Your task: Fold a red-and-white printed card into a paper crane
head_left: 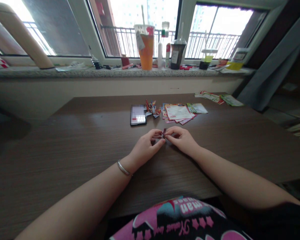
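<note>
My left hand (pixel 148 142) and my right hand (pixel 183 140) meet above the middle of the table. Between their fingertips is a small folded piece of printed paper (pixel 164 133), dark reddish and white. Both hands pinch it with thumb and fingers, which hide part of it. Just beyond my left hand lies a phone (pixel 138 115), its screen lit and blurred. Touching its right side is a small heap of folded colourful paper pieces (pixel 153 109). Behind my right hand rests a stack of flat red-edged printed sheets (pixel 178 112), with green-and-white sheets (pixel 198 108) at its right.
More printed packets (pixel 211 96) lie at the table's far right corner. Along the stone windowsill (pixel 90 74) stand a tall cup of orange drink (pixel 146 50), a dark lidded cup (pixel 177 55), bottles and small items. The brown table (pixel 72 140) reaches the wall below the sill.
</note>
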Motion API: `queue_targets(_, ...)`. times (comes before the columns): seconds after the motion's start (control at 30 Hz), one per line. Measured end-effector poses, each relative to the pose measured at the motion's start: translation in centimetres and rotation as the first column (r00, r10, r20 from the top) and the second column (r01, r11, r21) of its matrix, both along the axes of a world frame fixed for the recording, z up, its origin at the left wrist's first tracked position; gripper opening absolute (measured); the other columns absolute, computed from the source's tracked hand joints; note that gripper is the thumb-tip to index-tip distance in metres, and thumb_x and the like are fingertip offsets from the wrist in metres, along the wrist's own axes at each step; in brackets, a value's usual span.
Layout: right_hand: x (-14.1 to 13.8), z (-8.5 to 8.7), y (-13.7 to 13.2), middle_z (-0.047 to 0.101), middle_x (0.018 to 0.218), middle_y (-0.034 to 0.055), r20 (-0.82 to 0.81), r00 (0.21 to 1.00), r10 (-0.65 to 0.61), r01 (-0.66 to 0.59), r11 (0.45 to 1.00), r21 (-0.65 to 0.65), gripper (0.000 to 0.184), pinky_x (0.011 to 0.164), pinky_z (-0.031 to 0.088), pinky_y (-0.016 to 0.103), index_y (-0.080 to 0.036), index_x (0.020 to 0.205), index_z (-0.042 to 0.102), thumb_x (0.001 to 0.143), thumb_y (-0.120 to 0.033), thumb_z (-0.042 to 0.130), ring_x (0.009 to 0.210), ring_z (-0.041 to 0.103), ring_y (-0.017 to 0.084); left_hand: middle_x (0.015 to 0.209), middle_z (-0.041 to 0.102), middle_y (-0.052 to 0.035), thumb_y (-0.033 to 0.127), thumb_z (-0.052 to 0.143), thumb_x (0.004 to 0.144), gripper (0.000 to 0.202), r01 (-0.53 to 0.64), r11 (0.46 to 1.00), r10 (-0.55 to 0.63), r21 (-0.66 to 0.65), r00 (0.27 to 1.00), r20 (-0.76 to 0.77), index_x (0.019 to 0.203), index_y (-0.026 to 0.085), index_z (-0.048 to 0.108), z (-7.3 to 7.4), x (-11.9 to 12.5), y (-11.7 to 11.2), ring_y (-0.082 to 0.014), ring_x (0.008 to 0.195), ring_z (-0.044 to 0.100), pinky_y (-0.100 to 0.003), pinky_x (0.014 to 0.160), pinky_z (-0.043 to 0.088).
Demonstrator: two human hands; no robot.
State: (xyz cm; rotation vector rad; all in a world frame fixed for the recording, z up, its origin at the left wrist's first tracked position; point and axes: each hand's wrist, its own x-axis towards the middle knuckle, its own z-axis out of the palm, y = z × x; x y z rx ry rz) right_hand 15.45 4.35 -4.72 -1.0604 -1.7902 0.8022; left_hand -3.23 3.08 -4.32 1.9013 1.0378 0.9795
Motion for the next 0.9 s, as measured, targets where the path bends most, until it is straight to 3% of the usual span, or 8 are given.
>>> queue_targets(0.2, 0.0, 0.0, -0.1, 0.071, 0.093, 0.0067, 0.007, 1.0, 0.001, -0.001, 1.0, 0.001, 0.01, 0.074, 0.051, 0.031, -0.02, 0.079, 0.07, 0.078, -0.028, 0.064, 0.09, 0.065, 0.02, 0.097, 0.07, -0.0053, 0.038, 0.053, 0.089, 0.024, -0.034, 0.998, 0.035, -0.054, 0.999, 0.021, 0.1, 0.017, 0.059, 0.2, 0.1, -0.1, -0.0168, 0.088, 0.066, -0.028, 0.079, 0.052)
queue_targets(0.4, 0.1, -0.3, 0.3, 0.072, 0.088, 0.0055, -0.022, 1.0, -0.019, 0.017, 0.998, -0.06, 0.011, 0.078, 0.052, 0.033, -0.02, 0.079, 0.069, 0.079, -0.029, 0.064, 0.086, 0.065, 0.02, 0.088, 0.07, -0.003, 0.034, 0.05, 0.09, 0.022, -0.111, 0.994, 0.112, 0.004, 0.993, -0.038, 0.095, 0.017, 0.064, -0.2, 0.0, 0.4, -0.0162, 0.08, 0.064, -0.026, 0.072, 0.049)
queue_targets(0.57, 0.0, -0.2, 0.3, 0.07, 0.085, 0.0054, -0.046, 0.999, -0.017, 0.012, 0.996, -0.092, 0.014, 0.074, 0.051, 0.031, -0.018, 0.078, 0.067, 0.078, -0.031, 0.062, 0.081, 0.064, 0.018, 0.086, 0.069, -0.0041, 0.035, 0.052, 0.087, 0.023, -0.135, 0.991, 0.135, -0.025, 0.991, 0.002, 0.091, 0.016, 0.064, -0.6, 0.0, 0.9, -0.0173, 0.081, 0.063, -0.027, 0.071, 0.049)
queue_targets(0.73, -0.1, -0.2, 0.4, 0.067, 0.076, 0.0032, -0.126, 0.991, -0.034, 0.01, 0.983, -0.184, 0.02, 0.062, 0.049, 0.028, -0.017, 0.076, 0.064, 0.075, -0.037, 0.064, 0.066, 0.059, 0.014, 0.087, 0.067, -0.0048, 0.034, 0.05, 0.087, 0.023, -0.138, 0.985, 0.146, -0.105, 0.986, 0.077, 0.091, 0.015, 0.062, -0.8, -0.1, 1.2, -0.0167, 0.08, 0.062, -0.029, 0.074, 0.051)
queue_targets(0.9, -0.2, 0.0, 0.6, 0.066, 0.074, 0.0013, -0.231, 0.972, -0.048, -0.019, 0.96, -0.279, 0.022, 0.059, 0.049, 0.027, -0.019, 0.074, 0.061, 0.07, -0.039, 0.067, 0.065, 0.057, 0.013, 0.089, 0.064, -0.0042, 0.037, 0.051, 0.086, 0.023, -0.125, 0.971, 0.164, -0.204, 0.968, 0.188, 0.09, 0.015, 0.059, -1.1, 0.0, 1.5, -0.0155, 0.081, 0.061, -0.031, 0.077, 0.053)
